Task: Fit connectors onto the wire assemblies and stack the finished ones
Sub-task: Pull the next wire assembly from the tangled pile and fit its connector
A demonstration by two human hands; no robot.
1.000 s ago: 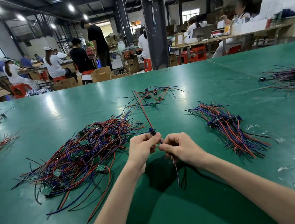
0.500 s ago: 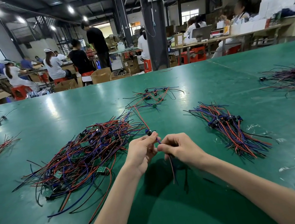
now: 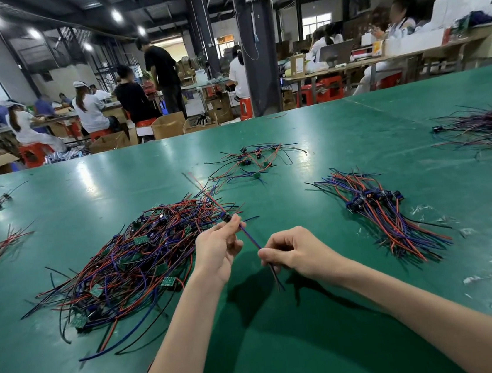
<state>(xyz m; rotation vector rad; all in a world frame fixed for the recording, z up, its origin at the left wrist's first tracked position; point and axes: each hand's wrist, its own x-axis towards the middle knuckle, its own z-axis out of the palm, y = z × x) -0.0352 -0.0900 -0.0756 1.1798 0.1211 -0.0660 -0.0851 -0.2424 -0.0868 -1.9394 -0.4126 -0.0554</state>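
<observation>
**Hands drawn apart along the wires: connector looks seated**

- Assembly [image 3: 249,236]: held in the air above the table [image 3: 288,350], in front of me, between both hands. The blue-and-red wires run in a straight, slanted line from one hand to the other.
- Connector [image 3: 227,217]: a small dark block at the top of my left hand [image 3: 217,252]. The long leads carry on past it, up and away over the pile.
- Left hand: fingers curled, thumb and forefinger pinching the wires just below the connector.
- Right hand [image 3: 298,252]: fingers curled in, thumb and forefinger pinching the same wires lower down. The short free ends hang below it.
- Change: a second ago both hands sat almost touching at the connector, working it. Now they are well apart, with the wire stretched between them. The connector has also moved left, over the edge of the pile.
- Reading: I take the fitting as done, and this pull as seating or straightening. I cannot see whether it has clicked home.
- Pile [image 3: 130,260]: a loose tangle with small green boards, to my left. It is still large, so much work remains.
- Stack [image 3: 376,211]: finished ones lie to my right with their connectors lined up. This one likely goes there next.
</observation>
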